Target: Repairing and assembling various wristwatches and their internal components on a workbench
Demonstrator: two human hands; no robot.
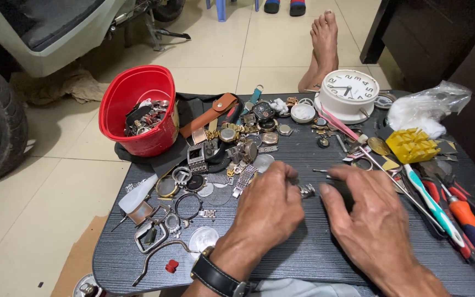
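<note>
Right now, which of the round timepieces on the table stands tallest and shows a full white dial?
The white alarm clock at the far edge, beside the plastic bag; the others are small flat watch cases.

Left hand (268, 212): enters from 6 o'clock, forearm angled toward 1 o'clock. Back of hand faces up. Fingers curl inward, tips pinched together at the 2 o'clock edge of the hand. Wrist is straight.

Right hand (372, 220): enters from 5 o'clock, forearm angled toward 11 o'clock. Back of hand faces up, palm down. Fingers are loosely bent and spread, not closed. Thumb points toward 9 o'clock, just beside the left fingertips; contact cannot be determined.
</note>
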